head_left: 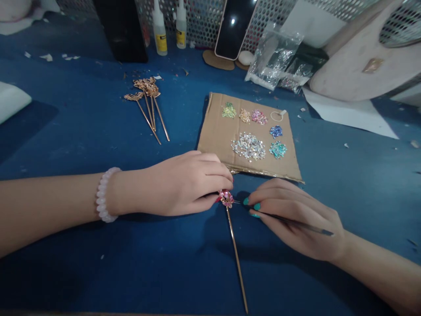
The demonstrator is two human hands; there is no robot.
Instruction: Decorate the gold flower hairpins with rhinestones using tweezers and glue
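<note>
My left hand point(184, 184), wearing a pale beaded bracelet point(104, 195), pinches the decorated head of a gold hairpin point(234, 239) between thumb and fingers. Pink and red stones cover that head, and the long shaft points down toward the table's near edge. From the right, my right hand point(296, 215) grips slim dark tweezers point(296, 222) like a pen. Two fine tips reach close to the stones; whether they touch or hold one I cannot tell. Just beyond both hands lies a cardboard sheet point(213, 131) with small piles of silver point(249, 146), pink point(259, 116), teal point(278, 149), blue, green and orange stones.
Several bare gold hairpins point(153, 109) lie in a bunch at back left. Along the back stand two glue bottles point(160, 37), a black upright object point(121, 30) and a phone point(235, 28). Plastic bags point(274, 57), white paper point(348, 114) and a pale machine point(355, 57) occupy the back right.
</note>
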